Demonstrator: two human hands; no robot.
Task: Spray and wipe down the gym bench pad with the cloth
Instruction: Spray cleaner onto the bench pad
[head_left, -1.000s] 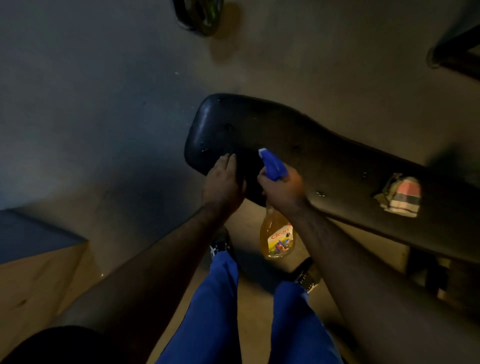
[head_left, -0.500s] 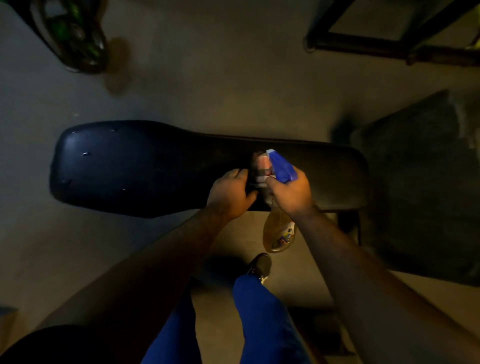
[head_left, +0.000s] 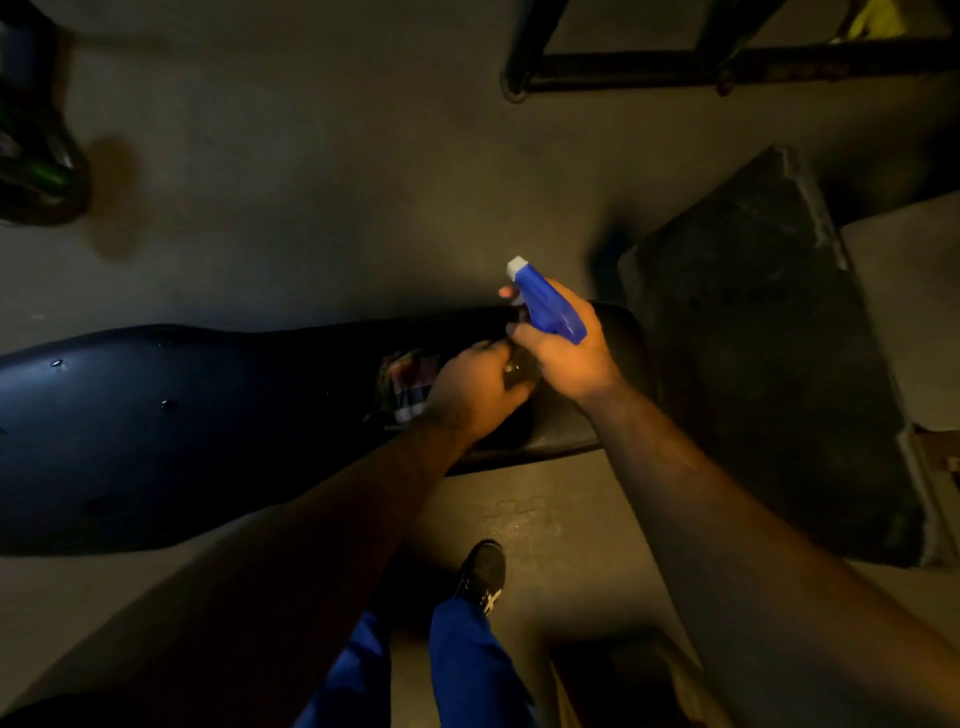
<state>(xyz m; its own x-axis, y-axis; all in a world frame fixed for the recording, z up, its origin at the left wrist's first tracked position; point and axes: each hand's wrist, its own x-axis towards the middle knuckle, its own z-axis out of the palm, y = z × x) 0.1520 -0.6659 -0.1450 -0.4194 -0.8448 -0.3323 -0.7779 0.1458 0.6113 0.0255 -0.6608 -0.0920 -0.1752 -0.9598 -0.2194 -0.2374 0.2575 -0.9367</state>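
Observation:
The black gym bench pad runs from the left edge to the middle of the view, its right end under my hands. A striped cloth lies on it. My left hand sits on the cloth's right part with fingers curled over it. My right hand grips the spray bottle by its neck, a finger on the trigger. The blue spray head, with its white nozzle, points up and left above the pad's far edge. The bottle's body is mostly hidden between my hands.
A dark floor mat lies just right of the pad. A black metal frame crosses the top right. A dark round object sits on the floor at top left. My shoe stands close below the pad.
My right hand has lifted the bottle from beside the pad's near edge to above its right end. My left hand has moved onto the cloth. The view has shifted right.

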